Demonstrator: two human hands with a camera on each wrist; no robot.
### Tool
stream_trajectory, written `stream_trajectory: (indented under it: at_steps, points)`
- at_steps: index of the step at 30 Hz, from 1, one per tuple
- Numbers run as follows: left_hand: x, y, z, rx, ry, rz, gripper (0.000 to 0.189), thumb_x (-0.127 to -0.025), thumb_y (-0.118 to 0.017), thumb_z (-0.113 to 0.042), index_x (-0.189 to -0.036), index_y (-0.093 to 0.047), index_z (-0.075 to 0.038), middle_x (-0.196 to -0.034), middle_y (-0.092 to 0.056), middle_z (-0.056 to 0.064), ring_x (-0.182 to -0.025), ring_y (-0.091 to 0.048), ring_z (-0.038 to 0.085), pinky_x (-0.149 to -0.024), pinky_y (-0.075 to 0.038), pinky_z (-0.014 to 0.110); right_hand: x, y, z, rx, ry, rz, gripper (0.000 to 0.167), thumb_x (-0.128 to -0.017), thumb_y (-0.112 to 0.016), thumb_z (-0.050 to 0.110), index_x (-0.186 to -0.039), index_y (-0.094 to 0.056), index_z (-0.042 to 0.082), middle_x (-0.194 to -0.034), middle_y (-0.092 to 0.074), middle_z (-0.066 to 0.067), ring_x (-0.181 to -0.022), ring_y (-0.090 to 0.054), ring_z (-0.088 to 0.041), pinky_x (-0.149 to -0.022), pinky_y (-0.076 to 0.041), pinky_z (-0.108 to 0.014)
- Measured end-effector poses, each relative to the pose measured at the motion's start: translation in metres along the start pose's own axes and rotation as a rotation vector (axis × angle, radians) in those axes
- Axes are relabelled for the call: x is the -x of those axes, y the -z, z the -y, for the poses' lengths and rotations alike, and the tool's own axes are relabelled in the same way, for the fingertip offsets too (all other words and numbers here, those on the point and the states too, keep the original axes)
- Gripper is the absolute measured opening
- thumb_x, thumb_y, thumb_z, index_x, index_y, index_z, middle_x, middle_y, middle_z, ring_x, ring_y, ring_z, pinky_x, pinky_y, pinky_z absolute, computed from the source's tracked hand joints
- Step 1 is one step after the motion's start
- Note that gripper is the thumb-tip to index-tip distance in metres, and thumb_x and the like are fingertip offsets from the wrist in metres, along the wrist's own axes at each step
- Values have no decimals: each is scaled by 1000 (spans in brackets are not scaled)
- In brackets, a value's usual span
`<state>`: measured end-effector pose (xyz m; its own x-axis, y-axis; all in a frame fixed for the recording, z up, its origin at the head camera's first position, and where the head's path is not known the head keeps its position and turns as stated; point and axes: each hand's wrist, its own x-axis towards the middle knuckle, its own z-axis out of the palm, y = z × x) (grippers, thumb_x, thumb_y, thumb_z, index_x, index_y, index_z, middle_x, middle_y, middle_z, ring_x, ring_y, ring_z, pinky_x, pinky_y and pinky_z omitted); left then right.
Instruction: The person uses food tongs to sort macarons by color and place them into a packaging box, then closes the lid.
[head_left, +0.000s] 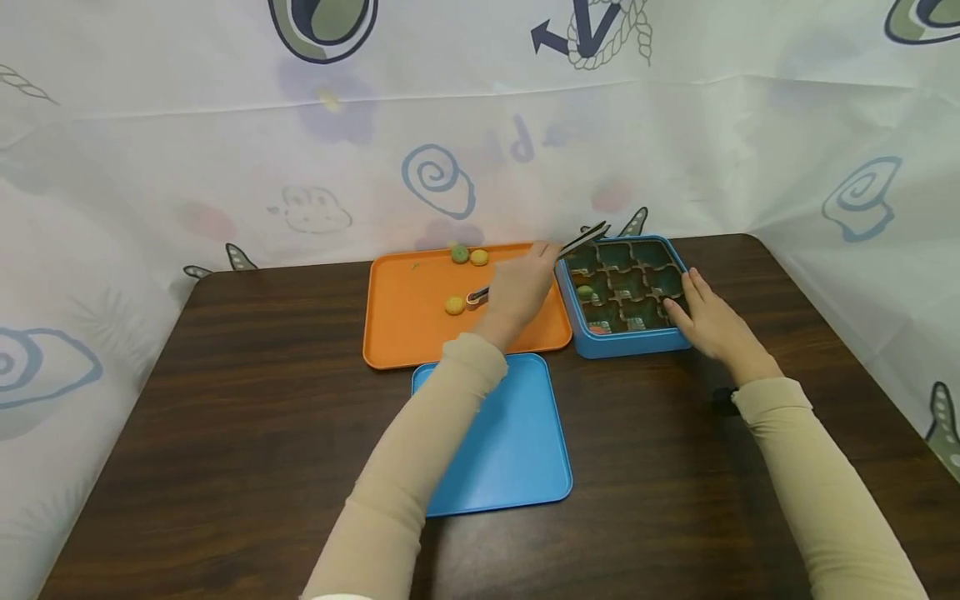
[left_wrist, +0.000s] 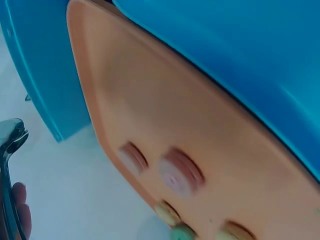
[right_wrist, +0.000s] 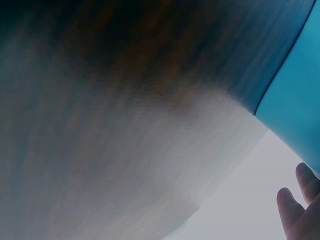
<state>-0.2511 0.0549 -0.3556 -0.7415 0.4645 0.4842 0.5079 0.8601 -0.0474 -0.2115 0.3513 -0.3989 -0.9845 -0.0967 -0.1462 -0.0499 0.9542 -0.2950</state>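
Observation:
My left hand [head_left: 519, 287] grips a pair of metal tongs [head_left: 581, 240] above the orange tray [head_left: 397, 333]. The tongs' right end reaches over the back left corner of a blue box [head_left: 630, 343]; nothing shows between the tips. Cookie-like rounds lie on the tray, among them a green one [head_left: 460, 253], a yellow one [head_left: 454, 305] and a pink one [left_wrist: 180, 172]. My right hand [head_left: 712, 325] rests on the box's right rim with its fingers extended. Inside the box's wavy-walled compartments sit a green round [head_left: 585, 292] and a pinkish one [head_left: 597, 329].
A blue tray [head_left: 517, 450] lies in front of the orange tray on the dark wooden table [head_left: 247, 433]. Behind and beside the table hangs a printed white cloth [head_left: 225, 167]. The box stands against the orange tray's right side.

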Motion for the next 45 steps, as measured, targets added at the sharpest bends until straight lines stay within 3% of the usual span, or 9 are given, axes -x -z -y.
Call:
stream_trajectory:
  at_steps: [8, 14, 17, 24, 33, 39, 45]
  points:
    - [-13, -11, -29, -87, -15, 52, 31, -100, -48, -12, -128, -59, -21, -119, -63, -4, -59, -61, 10, -47, -46, 23, -1, -1, -2, 1, 8, 5, 84, -99, -15, 59, -150, 6, -4, -158, 9, -26, -143, -6, -51, -114, -12, -65]
    - [-18, -14, -42, -10, -2, 159, 37, -100, -51, -17, -137, -52, -20, -126, -59, -4, -69, -65, 10, -54, -51, 21, -1, -2, -2, 0, 5, 8, 84, -99, -14, 60, -150, 7, -4, -158, 9, -26, -143, -6, -51, -113, -13, -65]
    - [-18, -16, -44, 12, 20, 170, 40, -98, -53, -24, -138, -50, -19, -128, -58, -2, -78, -67, 11, -59, -54, 21, -2, -2, -1, -1, 3, 7, 84, -99, -14, 60, -150, 7, -3, -158, 9, -25, -143, -6, -51, -113, -13, -65]
    - [-13, -21, -38, 57, 36, 131, 46, -97, -55, -29, -141, -47, -16, -132, -56, 3, -91, -66, 14, -66, -55, 21, -2, -1, 1, 7, 2, -3, 84, -99, -14, 60, -150, 5, -4, -158, 8, -26, -143, -7, -51, -114, -13, -65]
    - [-5, -18, -30, 86, 28, 115, 49, -97, -54, -31, -142, -46, -15, -130, -58, 3, -79, -65, 12, -55, -49, 19, 0, 0, 3, 7, -2, 16, 84, -99, -13, 59, -150, 6, -4, -158, 10, -26, -142, -7, -52, -113, -13, -65]
    - [7, -8, -21, 114, 2, 141, 50, -97, -55, -31, -143, -45, -15, -132, -57, 4, -88, -65, 12, -55, -49, 20, 0, 2, 1, 3, -6, 26, 83, -99, -12, 59, -150, 8, -3, -157, 12, -26, -142, -5, -52, -112, -13, -66]
    - [22, 9, -5, 205, 12, 186, 53, -94, -60, -27, -143, -44, -14, -134, -56, 5, -97, -64, 17, -65, -53, 23, 0, 1, 1, 4, 3, 28, 83, -99, -12, 58, -150, 9, -4, -157, 12, -27, -142, -6, -53, -112, -13, -66]
